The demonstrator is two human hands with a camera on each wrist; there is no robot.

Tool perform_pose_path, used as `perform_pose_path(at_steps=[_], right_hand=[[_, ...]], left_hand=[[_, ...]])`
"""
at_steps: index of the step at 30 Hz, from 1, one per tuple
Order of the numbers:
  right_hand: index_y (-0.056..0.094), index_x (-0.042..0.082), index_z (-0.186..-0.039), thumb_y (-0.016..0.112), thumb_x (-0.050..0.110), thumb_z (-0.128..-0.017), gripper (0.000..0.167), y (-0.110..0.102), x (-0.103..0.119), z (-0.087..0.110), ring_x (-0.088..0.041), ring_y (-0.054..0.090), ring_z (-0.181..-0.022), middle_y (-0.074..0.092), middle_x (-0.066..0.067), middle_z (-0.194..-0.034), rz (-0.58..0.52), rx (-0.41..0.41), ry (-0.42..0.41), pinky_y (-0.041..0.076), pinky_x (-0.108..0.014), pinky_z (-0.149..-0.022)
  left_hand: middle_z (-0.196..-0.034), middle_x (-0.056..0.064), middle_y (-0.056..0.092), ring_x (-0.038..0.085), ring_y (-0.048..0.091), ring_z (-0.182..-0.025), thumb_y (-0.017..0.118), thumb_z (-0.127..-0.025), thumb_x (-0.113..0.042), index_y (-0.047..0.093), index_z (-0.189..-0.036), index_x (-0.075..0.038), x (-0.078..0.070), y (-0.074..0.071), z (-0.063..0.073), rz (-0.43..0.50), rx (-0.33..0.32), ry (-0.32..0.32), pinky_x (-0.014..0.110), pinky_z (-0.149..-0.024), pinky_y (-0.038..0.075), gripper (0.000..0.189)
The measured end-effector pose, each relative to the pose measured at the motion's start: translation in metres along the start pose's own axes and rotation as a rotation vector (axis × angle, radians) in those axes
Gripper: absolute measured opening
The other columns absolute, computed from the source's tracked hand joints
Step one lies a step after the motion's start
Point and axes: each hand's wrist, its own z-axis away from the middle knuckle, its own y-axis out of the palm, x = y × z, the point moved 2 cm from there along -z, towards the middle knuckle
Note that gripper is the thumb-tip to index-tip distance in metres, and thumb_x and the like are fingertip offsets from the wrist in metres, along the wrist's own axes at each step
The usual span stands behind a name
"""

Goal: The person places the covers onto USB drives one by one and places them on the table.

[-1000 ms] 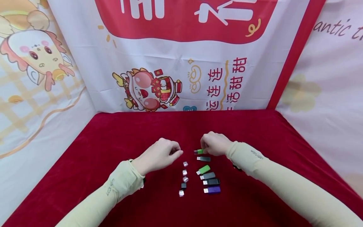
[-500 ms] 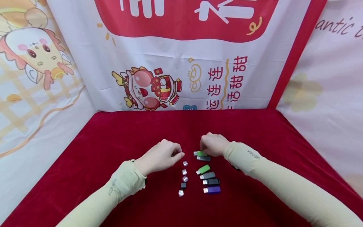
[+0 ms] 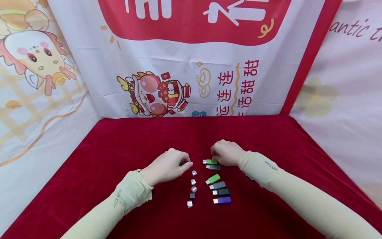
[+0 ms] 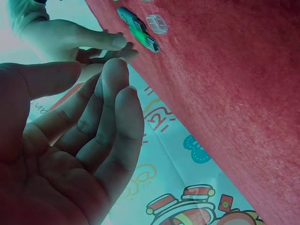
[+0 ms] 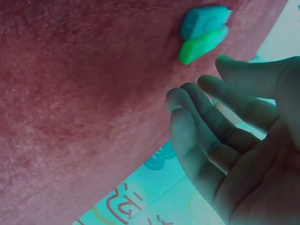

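A green USB stick (image 3: 211, 162) with a clear cap on its plug end lies on the red cloth, right beside a grey USB stick (image 3: 214, 167). Just behind the green one is my right hand (image 3: 226, 152). In the right wrist view this hand (image 5: 243, 140) has loosely bent fingers, thumb apart, and nothing between them. My left hand (image 3: 170, 166) hovers left of the sticks, near a clear cap (image 3: 194, 173). Seen from the left wrist, the same hand (image 4: 84, 126) is relaxed and holds nothing.
Nearer to me lie another green USB stick (image 3: 213, 179), another grey one (image 3: 217, 185), a black one (image 3: 222, 192) and a purple one (image 3: 222, 200). Left of them, a column of caps includes a black cap (image 3: 192, 196). Printed cloth walls (image 3: 191, 79) enclose the table.
The green stick has come down toward me to lie alongside the grey one. My right fingers have let go of it and drawn slightly back. The left hand is almost still.
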Motion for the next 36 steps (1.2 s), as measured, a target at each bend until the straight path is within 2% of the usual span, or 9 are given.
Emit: perform_pose_path(at_steps=[6, 12, 25, 36], right_hand=[[0.072, 0.018, -0.08, 0.077, 0.018, -0.086, 0.008, -0.003, 0.001, 0.008, -0.006, 0.053, -0.066, 0.057, 0.012, -0.071, -0.009, -0.005, -0.04, 0.047, -0.027, -0.057], [0.073, 0.017, -0.08, 0.078, 0.014, -0.085, 0.007, 0.001, 0.001, 0.015, -0.006, 0.054, -0.065, 0.058, 0.013, -0.071, -0.032, 0.014, -0.082, 0.048, -0.027, -0.058], [0.075, 0.017, -0.081, 0.08, 0.015, -0.083, 0.005, 0.011, -0.001, 0.013, -0.004, 0.053, -0.061, 0.059, 0.013, -0.071, -0.047, 0.044, -0.119, 0.048, -0.026, -0.057], [0.076, 0.015, -0.083, 0.08, 0.018, -0.084, 0.005, 0.009, 0.002, 0.012, -0.004, 0.053, -0.059, 0.059, 0.013, -0.07, -0.027, 0.064, -0.169, 0.048, -0.025, -0.056]], left_hand=[[-0.073, -0.013, 0.059, 0.005, 0.053, -0.06, 0.068, -0.094, -0.027, 0.07, -0.099, -0.018, 0.008, 0.0, 0.003, -0.036, -0.014, -0.028, 0.027, -0.059, 0.048, 0.011], [-0.072, -0.013, 0.057, 0.006, 0.053, -0.06, 0.068, -0.093, -0.029, 0.069, -0.102, -0.019, 0.013, 0.001, 0.006, -0.055, -0.007, -0.063, 0.028, -0.058, 0.047, 0.013], [-0.074, -0.017, 0.057, 0.003, 0.051, -0.064, 0.067, -0.094, -0.033, 0.072, -0.094, -0.022, 0.017, 0.003, 0.007, -0.113, -0.021, -0.033, 0.026, -0.061, 0.047, 0.011], [-0.074, -0.017, 0.058, 0.003, 0.052, -0.062, 0.066, -0.094, -0.032, 0.073, -0.091, -0.023, 0.015, 0.003, 0.009, -0.103, -0.009, -0.035, 0.026, -0.061, 0.047, 0.012]])
